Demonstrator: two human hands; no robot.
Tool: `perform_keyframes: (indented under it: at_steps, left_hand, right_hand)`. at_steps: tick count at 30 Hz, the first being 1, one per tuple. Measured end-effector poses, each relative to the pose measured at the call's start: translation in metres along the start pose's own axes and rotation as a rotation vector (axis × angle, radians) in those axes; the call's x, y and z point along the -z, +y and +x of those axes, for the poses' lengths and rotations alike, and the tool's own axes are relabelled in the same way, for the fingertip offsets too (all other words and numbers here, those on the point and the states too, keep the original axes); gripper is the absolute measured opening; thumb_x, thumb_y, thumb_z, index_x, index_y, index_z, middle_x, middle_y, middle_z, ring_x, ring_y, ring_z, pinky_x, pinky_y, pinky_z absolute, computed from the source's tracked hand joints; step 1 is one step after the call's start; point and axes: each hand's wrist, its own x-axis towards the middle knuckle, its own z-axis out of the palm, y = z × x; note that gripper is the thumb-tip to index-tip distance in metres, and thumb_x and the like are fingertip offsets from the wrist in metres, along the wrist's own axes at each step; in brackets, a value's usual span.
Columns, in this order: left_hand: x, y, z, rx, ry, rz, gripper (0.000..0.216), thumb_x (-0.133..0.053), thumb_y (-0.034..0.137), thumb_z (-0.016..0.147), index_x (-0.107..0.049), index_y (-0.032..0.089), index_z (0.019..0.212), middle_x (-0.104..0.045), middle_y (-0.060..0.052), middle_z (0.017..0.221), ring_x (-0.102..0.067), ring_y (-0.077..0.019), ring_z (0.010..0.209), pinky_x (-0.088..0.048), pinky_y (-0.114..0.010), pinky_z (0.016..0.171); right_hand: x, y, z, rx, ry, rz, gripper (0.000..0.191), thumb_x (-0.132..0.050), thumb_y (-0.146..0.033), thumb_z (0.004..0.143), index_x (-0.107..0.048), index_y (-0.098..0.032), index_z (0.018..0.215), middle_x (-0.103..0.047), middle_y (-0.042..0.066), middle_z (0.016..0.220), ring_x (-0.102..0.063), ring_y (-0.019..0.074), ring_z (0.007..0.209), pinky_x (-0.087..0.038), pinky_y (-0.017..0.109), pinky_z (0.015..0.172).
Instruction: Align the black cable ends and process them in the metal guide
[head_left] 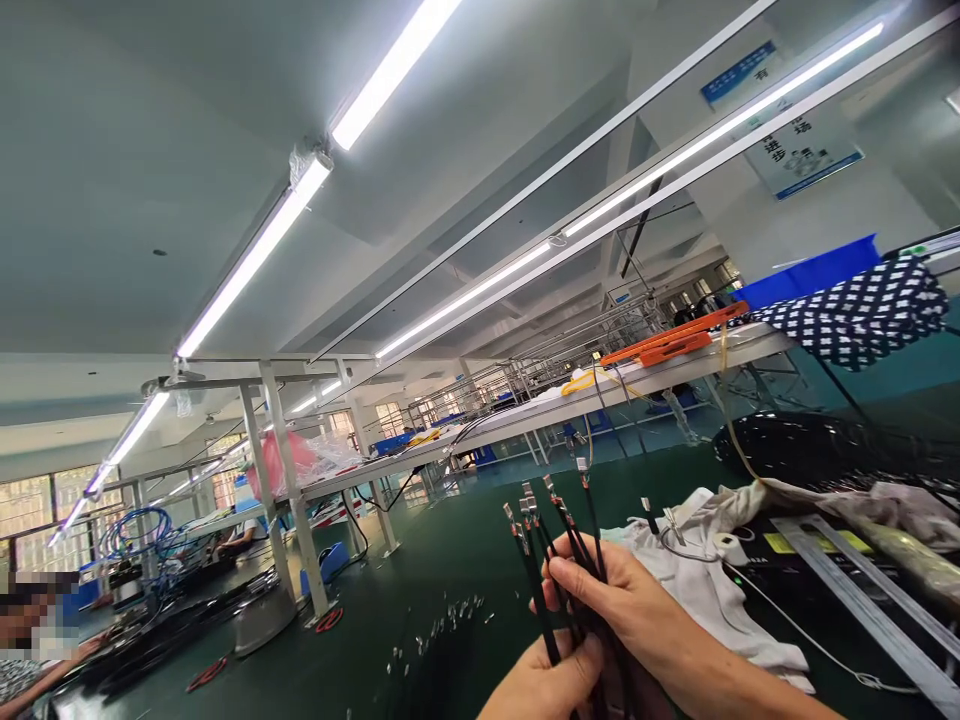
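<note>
My left hand (544, 685) and my right hand (615, 600) meet at the bottom of the head view, both closed around a bundle of thin black wires (559, 545). The wires fan upward and each ends in a small metal terminal (529, 500). My right hand wraps the bundle from the right, my left thumb presses it from below. More loose terminals (431, 625) lie scattered on the dark green table (450, 560) just left of my hands.
A white cloth (705, 575) and a metal ruler (862, 590) lie to the right, beside a black coil (787, 445). A long shelf (570, 400) carries orange tools (667, 345) and a blue bin (814, 272). A co-worker's arm (34, 680) shows at far left.
</note>
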Motion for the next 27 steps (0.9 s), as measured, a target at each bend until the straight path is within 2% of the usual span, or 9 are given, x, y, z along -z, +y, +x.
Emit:
perform_keyframes:
  at_steps: [3,6,9,12,19,21,23,25,27]
  left_hand:
    - [0.001,-0.003,0.001,0.041,0.005,-0.016,0.058,-0.072,0.065,0.066,-0.07,0.017,0.098,-0.072,-0.014,0.082,-0.068,-0.038,0.09,-0.051,-0.052,0.084]
    - [0.002,-0.006,0.002,0.048,0.006,-0.017,0.058,-0.074,0.064,0.064,-0.07,0.017,0.096,-0.072,-0.014,0.083,-0.068,-0.0386,0.091,-0.05,-0.053,0.085]
    - [0.003,-0.007,0.002,0.042,-0.006,-0.005,0.06,-0.074,0.067,0.062,-0.071,0.015,0.093,-0.072,-0.014,0.081,-0.067,-0.0388,0.091,-0.048,-0.054,0.089]
    - [0.004,-0.008,0.001,0.035,0.004,0.018,0.06,-0.073,0.066,0.064,-0.07,0.016,0.098,-0.072,-0.013,0.081,-0.068,-0.037,0.09,-0.046,-0.053,0.091]
    - [0.005,-0.013,0.0,0.029,0.01,0.1,0.064,-0.071,0.071,0.061,-0.068,0.019,0.098,-0.07,-0.009,0.072,-0.069,-0.0337,0.078,-0.047,-0.049,0.085]
    - [0.005,-0.012,-0.001,0.024,0.017,0.141,0.062,-0.069,0.073,0.062,-0.069,0.018,0.09,-0.067,-0.008,0.066,-0.067,-0.0298,0.071,-0.047,-0.044,0.079]
    - [0.004,-0.01,-0.002,0.023,0.034,0.179,0.057,-0.063,0.073,0.069,-0.068,0.016,0.073,-0.06,-0.006,0.058,-0.061,-0.0233,0.061,-0.045,-0.039,0.072]
    - [-0.003,-0.007,-0.003,0.027,0.07,0.209,0.052,-0.059,0.065,0.078,-0.064,0.016,0.061,-0.054,-0.004,0.055,-0.051,-0.0166,0.056,-0.041,-0.032,0.064]
    - [-0.016,-0.004,-0.005,0.015,0.108,0.251,0.032,-0.064,0.044,0.079,-0.066,0.015,0.067,-0.052,-0.001,0.058,-0.046,-0.0128,0.057,-0.036,-0.027,0.06]
  right_hand:
    - [0.0,0.0,-0.001,-0.033,-0.09,-0.02,0.055,-0.078,-0.06,0.061,-0.055,-0.016,0.084,-0.069,0.003,0.071,-0.063,0.0148,0.066,-0.047,0.023,0.059]
    - [0.001,0.002,-0.001,-0.044,-0.112,-0.011,0.053,-0.078,-0.058,0.062,-0.054,-0.015,0.082,-0.069,0.003,0.068,-0.061,0.0131,0.059,-0.046,0.023,0.057]
    - [-0.001,0.001,-0.003,-0.031,-0.095,-0.012,0.049,-0.077,-0.055,0.064,-0.055,-0.016,0.082,-0.07,0.004,0.072,-0.058,0.012,0.06,-0.044,0.022,0.056]
    - [-0.004,-0.001,-0.007,-0.027,-0.033,-0.041,0.047,-0.075,-0.056,0.066,-0.057,-0.016,0.084,-0.071,0.004,0.079,-0.056,0.0117,0.062,-0.041,0.021,0.056]
    - [-0.013,-0.004,-0.01,0.019,0.013,-0.029,0.045,-0.07,-0.06,0.071,-0.063,-0.018,0.082,-0.069,0.005,0.085,-0.06,0.0196,0.081,-0.045,0.027,0.065]
    - [-0.011,-0.005,-0.009,0.01,0.006,-0.027,0.046,-0.069,-0.062,0.072,-0.063,-0.018,0.084,-0.069,0.005,0.083,-0.06,0.0198,0.081,-0.046,0.027,0.067]
    - [-0.006,-0.005,-0.009,-0.009,-0.031,-0.02,0.046,-0.067,-0.061,0.075,-0.061,-0.018,0.089,-0.068,0.004,0.082,-0.061,0.0192,0.084,-0.047,0.027,0.07]
    - [0.002,-0.004,-0.01,-0.083,-0.122,-0.028,0.045,-0.069,-0.057,0.076,-0.058,-0.019,0.098,-0.069,0.004,0.085,-0.061,0.0175,0.08,-0.046,0.025,0.068]
    - [0.013,-0.004,-0.013,-0.187,-0.224,-0.079,0.045,-0.075,-0.051,0.073,-0.058,-0.022,0.102,-0.069,0.003,0.087,-0.061,0.0161,0.07,-0.045,0.025,0.061]
